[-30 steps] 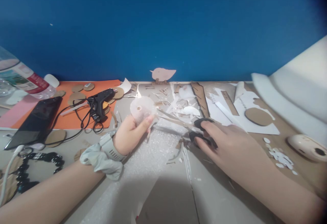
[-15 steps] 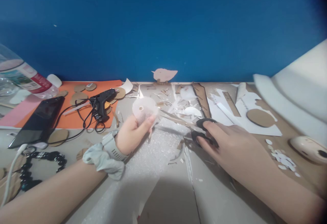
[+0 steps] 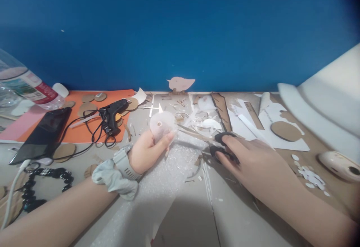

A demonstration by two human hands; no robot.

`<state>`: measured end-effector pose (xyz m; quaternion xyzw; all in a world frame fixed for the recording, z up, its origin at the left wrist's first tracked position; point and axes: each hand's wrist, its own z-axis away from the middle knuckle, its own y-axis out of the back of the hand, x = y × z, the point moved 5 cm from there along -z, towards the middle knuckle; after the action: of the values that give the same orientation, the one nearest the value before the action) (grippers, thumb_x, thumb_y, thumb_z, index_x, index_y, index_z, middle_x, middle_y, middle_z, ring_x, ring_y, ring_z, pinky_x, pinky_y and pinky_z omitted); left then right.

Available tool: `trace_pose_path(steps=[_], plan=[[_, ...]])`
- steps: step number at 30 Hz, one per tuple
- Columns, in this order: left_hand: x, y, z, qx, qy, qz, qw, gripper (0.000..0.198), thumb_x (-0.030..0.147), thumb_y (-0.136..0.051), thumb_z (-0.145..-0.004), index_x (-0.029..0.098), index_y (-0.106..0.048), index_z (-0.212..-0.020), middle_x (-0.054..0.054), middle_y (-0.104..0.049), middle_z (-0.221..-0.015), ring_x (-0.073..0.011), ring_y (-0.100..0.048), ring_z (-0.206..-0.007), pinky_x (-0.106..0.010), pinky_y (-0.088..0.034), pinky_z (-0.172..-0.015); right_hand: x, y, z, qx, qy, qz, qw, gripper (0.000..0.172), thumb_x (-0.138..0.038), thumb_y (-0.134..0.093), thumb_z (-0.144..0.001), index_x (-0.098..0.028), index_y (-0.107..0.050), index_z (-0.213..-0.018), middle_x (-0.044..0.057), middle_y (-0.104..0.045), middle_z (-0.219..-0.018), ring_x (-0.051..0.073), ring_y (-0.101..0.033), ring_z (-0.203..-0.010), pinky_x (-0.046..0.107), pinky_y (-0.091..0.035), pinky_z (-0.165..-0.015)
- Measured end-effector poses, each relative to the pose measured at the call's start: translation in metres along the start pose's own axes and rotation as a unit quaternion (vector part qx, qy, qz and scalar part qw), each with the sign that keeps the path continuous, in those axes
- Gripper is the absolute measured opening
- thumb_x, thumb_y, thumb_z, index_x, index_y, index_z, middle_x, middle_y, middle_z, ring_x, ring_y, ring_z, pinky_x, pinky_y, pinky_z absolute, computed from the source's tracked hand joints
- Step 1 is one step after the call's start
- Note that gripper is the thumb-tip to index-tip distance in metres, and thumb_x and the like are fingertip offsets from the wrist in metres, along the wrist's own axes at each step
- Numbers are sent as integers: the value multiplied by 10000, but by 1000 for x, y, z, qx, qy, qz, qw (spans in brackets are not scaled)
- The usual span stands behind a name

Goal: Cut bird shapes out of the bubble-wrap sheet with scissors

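Some scissors — pointing left, axis angled away

No text can be read; the bottle label is too blurred.

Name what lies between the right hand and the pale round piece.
The head view shows the scissors there, held in the right hand and pointing toward the pale round piece.

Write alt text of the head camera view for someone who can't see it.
A left hand holds a round translucent piece while the right hand grips black-handled scissors, blades pointing toward it. A black glue gun lies over orange paper at left; a pink bird-shaped cutout stands before a blue wall.
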<state>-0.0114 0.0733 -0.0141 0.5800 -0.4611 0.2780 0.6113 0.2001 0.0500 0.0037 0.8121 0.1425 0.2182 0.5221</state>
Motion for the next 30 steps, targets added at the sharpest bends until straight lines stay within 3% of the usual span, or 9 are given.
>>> trace_pose_path(steps=[12,30], plan=[[-1,0,0,15,3,7,1000,379,332,-428,-880,164,-451,-541,55,-437,-493,-66,-431,-479,-208,-383,-554,2,-3,2,-29,-10,-11,999,163,-344,-436,-838,-207,-524,-829,-4,-527,-544,184,-455,-513,269,-242,-541],[1,2,0,29,1,-3,1000,380,364,-402,-885,170,-454,-562,38,-472,-504,-86,-445,-485,-221,-406,-583,-3,0,1,-17,-13,4,1000,184,-352,-445,-828,-207,-557,-809,-5,-498,-499,183,-448,-510,266,-212,-533]])
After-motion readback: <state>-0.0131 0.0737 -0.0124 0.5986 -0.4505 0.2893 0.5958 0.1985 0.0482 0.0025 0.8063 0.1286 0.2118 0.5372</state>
